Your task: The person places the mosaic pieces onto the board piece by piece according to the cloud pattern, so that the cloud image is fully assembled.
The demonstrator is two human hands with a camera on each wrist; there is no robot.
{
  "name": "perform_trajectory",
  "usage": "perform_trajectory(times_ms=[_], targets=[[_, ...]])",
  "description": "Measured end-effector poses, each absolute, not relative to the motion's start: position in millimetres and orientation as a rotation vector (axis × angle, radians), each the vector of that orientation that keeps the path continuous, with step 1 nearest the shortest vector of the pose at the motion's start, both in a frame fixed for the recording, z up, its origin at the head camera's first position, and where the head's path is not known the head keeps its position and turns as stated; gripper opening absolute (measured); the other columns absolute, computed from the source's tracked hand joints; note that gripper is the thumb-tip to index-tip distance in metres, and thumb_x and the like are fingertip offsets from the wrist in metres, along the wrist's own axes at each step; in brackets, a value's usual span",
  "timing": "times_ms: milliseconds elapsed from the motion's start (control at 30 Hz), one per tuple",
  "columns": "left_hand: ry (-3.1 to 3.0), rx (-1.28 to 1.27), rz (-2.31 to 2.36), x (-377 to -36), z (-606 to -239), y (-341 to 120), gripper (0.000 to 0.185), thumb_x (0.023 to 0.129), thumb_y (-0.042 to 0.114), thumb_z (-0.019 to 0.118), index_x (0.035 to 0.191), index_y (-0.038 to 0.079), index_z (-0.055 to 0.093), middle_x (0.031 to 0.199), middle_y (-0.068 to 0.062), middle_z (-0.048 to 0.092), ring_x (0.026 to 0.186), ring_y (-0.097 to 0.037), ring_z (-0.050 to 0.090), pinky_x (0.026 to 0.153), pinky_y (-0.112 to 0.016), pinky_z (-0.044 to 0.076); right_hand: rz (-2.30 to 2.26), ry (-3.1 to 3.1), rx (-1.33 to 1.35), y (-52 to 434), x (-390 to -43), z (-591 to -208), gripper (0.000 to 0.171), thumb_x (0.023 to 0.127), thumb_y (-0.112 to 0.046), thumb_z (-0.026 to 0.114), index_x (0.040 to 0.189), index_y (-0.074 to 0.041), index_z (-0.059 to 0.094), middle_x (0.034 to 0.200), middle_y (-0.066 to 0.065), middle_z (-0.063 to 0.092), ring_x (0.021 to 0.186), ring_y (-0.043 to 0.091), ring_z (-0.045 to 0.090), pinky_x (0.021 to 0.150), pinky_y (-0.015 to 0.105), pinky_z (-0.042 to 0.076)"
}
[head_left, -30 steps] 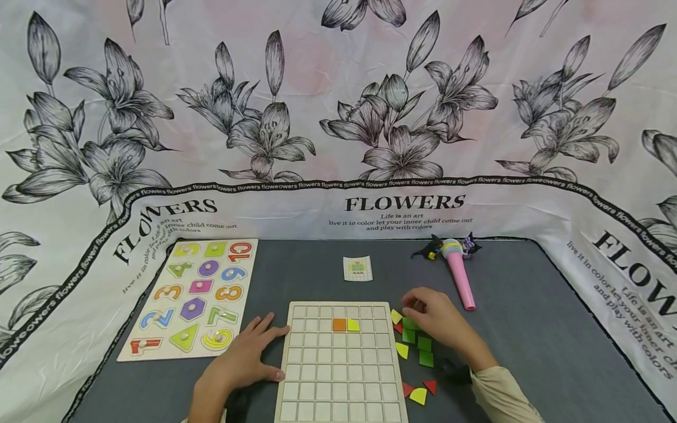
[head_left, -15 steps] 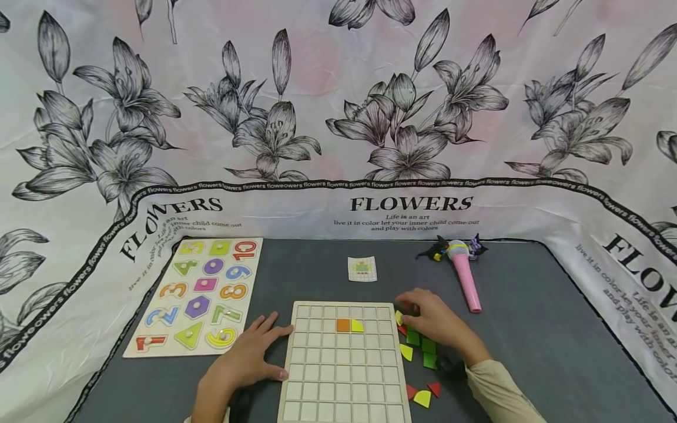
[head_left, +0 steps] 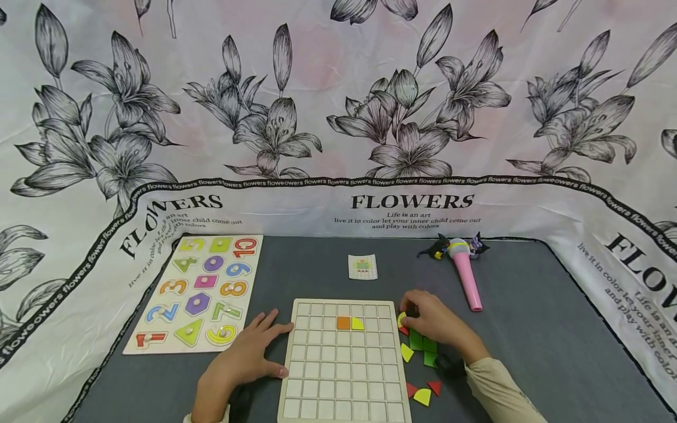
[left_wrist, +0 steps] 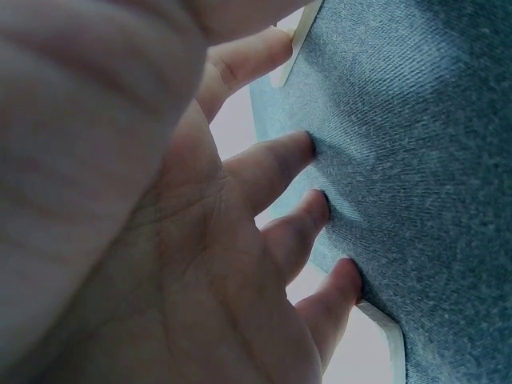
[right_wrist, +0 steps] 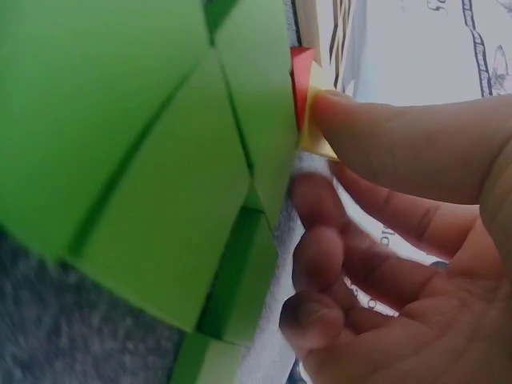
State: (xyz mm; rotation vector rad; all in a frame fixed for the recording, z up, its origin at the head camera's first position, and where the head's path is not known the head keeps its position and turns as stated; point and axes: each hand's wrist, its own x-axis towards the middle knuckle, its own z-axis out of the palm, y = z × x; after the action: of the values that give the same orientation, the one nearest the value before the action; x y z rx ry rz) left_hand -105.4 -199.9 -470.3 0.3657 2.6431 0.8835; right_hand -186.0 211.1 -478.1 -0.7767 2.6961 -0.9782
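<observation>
A pale wooden grid board point(head_left: 344, 370) lies flat in front of me, with an orange square tile point(head_left: 344, 323) and a yellow quarter-round tile point(head_left: 358, 324) side by side in its upper rows. My left hand point(head_left: 248, 355) is spread at the board's left edge, thumb and index fingertip touching the side. At the top right corner, my right hand point(head_left: 436, 320) pinches another yellow tile point(right_wrist: 320, 144) between thumb and fingers. A red tile point(right_wrist: 301, 76) shows right behind it. Several green square tiles point(head_left: 416, 341) lie under and beside that hand.
More yellow tiles point(head_left: 422, 397) and red tiles point(head_left: 434, 388) lie right of the board. A small pattern card point(head_left: 362, 267) sits beyond it. To the left is a number-and-shape puzzle board point(head_left: 158, 343); a pink toy microphone point(head_left: 465, 279) lies at the back right.
My right hand has shifted slightly left, off the green tiles, and now grips the yellow tile near the board's corner. The left hand stays on the board's edge. The head view has shifted a little.
</observation>
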Motion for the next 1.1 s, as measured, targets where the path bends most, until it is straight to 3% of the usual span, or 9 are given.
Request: perform_trajectory(times_ms=[167, 333, 767, 1100], targets=[[2.646, 0.345, 0.870, -104, -469, -199, 0.087, 0.076, 0.029, 0.099, 0.153, 0.012, 0.061, 0.169, -0.027, 0.033, 0.155, -0.057, 0.021, 0.117, -0.077, 0.023, -1.063, 2.687, -0.803, 213, -185, -478, 0.007, 0.098, -0.002, 0.074, 0.104, -0.006, 0.070, 0.084, -0.006, 0.058, 0.074, 0.009, 0.052, 0.063, 0.029, 0.046], [2.641, 0.337, 0.868, -103, -470, -200, 0.087, 0.076, 0.028, 0.098, 0.153, 0.013, 0.061, 0.169, -0.027, 0.033, 0.156, -0.057, 0.021, 0.117, -0.077, 0.024, -1.102, 2.676, -0.877, 213, -183, -475, 0.018, 0.100, 0.003, 0.070, 0.114, -0.003, 0.079, 0.089, -0.006, 0.059, 0.076, 0.009, 0.052, 0.064, 0.028, 0.044], [2.654, 0.450, 0.884, -108, -488, -209, 0.090, 0.077, 0.042, 0.096, 0.155, 0.018, 0.059, 0.168, -0.030, 0.033, 0.153, -0.061, 0.021, 0.114, -0.081, 0.023, -1.198, 2.639, -0.804, 198, -171, -468, 0.006, 0.101, -0.004, 0.074, 0.103, -0.009, 0.071, 0.092, -0.005, 0.069, 0.079, 0.009, 0.061, 0.069, 0.029, 0.055], [2.648, 0.376, 0.874, -106, -475, -202, 0.088, 0.076, 0.031, 0.098, 0.153, 0.012, 0.060, 0.168, -0.028, 0.033, 0.155, -0.058, 0.021, 0.117, -0.078, 0.022, -1.242, 2.588, -0.806, 186, -165, -471, 0.008, 0.098, -0.003, 0.075, 0.100, -0.006, 0.068, 0.094, -0.003, 0.067, 0.079, 0.010, 0.062, 0.065, 0.028, 0.055]])
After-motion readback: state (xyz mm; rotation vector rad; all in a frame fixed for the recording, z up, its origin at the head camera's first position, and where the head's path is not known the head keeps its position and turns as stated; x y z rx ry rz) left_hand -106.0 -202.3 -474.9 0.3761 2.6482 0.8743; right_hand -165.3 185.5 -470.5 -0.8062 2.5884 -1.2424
